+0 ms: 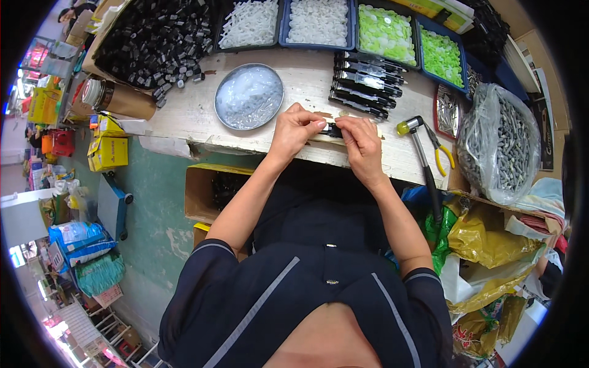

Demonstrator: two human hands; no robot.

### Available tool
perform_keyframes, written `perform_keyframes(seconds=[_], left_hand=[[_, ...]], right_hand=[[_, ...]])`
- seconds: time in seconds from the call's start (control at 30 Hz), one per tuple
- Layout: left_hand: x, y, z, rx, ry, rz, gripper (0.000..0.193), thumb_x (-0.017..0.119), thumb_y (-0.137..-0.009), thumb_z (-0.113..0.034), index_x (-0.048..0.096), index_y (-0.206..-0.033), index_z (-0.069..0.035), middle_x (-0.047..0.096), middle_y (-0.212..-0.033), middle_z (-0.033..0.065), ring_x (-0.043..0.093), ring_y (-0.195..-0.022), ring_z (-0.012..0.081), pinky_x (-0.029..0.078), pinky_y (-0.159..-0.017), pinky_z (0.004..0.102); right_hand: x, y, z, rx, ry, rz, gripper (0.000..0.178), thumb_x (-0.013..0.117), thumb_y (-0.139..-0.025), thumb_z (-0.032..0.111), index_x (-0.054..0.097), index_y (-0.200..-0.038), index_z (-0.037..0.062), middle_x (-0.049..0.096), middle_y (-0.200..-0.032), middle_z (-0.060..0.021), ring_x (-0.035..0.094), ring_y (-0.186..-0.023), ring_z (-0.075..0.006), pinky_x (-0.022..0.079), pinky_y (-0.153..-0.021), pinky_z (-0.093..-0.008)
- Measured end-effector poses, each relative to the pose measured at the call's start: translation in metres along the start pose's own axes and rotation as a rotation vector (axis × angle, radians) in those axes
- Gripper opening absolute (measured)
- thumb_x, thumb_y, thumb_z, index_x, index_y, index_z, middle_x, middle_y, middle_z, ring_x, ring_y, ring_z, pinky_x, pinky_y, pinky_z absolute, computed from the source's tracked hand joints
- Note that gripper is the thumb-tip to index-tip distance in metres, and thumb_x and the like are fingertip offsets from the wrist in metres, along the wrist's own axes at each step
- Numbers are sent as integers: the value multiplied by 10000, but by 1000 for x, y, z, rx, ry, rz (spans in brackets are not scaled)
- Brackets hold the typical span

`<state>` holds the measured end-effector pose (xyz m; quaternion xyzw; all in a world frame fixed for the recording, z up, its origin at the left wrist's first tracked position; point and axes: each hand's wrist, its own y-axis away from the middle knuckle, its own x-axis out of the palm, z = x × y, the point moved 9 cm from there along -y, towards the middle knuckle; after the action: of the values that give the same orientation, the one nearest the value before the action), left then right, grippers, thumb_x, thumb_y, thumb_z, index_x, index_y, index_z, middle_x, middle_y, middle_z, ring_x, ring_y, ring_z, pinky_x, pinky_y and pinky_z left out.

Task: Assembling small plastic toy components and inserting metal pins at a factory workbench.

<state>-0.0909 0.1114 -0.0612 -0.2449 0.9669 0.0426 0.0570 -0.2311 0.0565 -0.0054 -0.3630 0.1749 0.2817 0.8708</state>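
Close to the table's front edge, both my hands meet at a small black part. My left hand has thumb and forefinger pinched at its left end, where a small white piece shows at the fingertips. From the other side my right hand grips the black part, its fingers closed around it. The part's exact kind is too small to make out. Just beyond the right hand lies a stack of long black assembled pieces. A round metal dish of translucent pieces stands to the left of my hands.
Along the back stand trays of white and green pieces; a heap of black parts is at far left. On the right lie a hammer, pliers and a clear bag of metal parts. A cardboard box sits below.
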Motion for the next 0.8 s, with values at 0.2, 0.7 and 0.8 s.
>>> perform_keyframes(seconds=[0.2,0.7,0.8], left_hand=[[3,1,-22,186,-138,33,111,701,-743,-59,695,-849,-27,495,-711,5,446,-643,77,372,-566,205],[8,4,-39,409,-318,102,135,696,-695,15,667,-822,-19,498,-785,19,506,-689,102,422,-588,238],[-1,-4,-14,147,-90,103,149,696,-712,10,672,-855,-28,509,-803,3,500,-645,60,419,-536,192]], right_hand=[[2,-3,5,-28,68,-4,117,581,-790,27,610,-903,31,629,-913,-70,552,-806,-232,383,-730,-320],[4,-2,3,-44,87,-11,134,593,-764,13,605,-897,28,623,-910,-60,533,-773,-234,379,-718,-328],[4,-1,3,-35,71,-8,143,596,-757,14,604,-899,28,621,-910,-60,533,-771,-234,379,-716,-328]])
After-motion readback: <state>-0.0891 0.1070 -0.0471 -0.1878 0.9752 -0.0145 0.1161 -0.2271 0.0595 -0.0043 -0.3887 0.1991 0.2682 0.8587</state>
